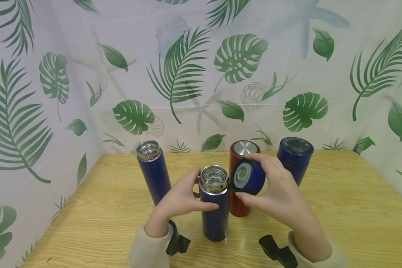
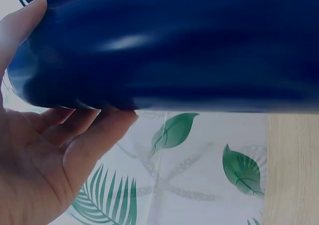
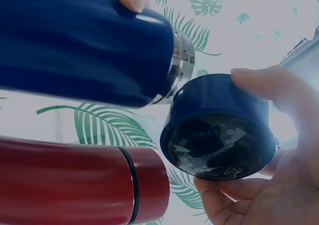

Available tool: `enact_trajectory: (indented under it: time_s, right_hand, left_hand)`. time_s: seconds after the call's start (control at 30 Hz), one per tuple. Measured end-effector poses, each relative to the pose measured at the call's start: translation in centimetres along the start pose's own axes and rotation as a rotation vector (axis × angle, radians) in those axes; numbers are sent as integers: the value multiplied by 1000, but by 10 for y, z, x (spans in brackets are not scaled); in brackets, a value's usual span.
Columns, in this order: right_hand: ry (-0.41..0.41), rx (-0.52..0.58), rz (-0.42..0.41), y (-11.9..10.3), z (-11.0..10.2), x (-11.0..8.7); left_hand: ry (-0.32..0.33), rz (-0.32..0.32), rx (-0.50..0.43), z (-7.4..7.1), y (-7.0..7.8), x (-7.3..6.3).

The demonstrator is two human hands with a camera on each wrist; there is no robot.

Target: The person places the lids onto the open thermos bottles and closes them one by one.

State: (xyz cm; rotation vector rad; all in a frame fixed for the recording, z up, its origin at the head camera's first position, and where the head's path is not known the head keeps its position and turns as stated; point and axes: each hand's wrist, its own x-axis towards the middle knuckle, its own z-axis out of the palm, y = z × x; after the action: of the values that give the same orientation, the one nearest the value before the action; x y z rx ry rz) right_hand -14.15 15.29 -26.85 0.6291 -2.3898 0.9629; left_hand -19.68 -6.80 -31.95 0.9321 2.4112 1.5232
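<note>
My left hand grips a blue thermos bottle near its top, thumb across the front and fingers around the far side. The bottle is upright, its steel mouth uncovered. In my right hand is a blue lid, pinched between thumb and fingers just right of the bottle's mouth. The lid is tipped on its side, its pale inner face toward the bottle. In the right wrist view the lid's dark glossy top faces the camera, and its edge overlaps the bottle's steel neck.
A red thermos with a steel-topped lid stands behind the right hand. Farther right is a lidded blue thermos. An uncovered blue thermos stands at left, partly behind the left hand. All stand on a wooden table before a leaf-patterned cloth.
</note>
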Motion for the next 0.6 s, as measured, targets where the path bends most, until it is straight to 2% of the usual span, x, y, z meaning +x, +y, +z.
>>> enact_trajectory:
  time_s: [0.23, 0.4, 0.6]
  right_hand:
    - [22, 13, -25, -2, -4, -3]
    - [13, 71, -43, -3, -4, -3]
    - [60, 133, -86, -3, 3, -2]
  left_hand:
    - [-38, 42, -9, 5, 5, 0]
    - [-48, 75, -20, 8, 6, 0]
    - [-54, 91, -45, 13, 6, 0]
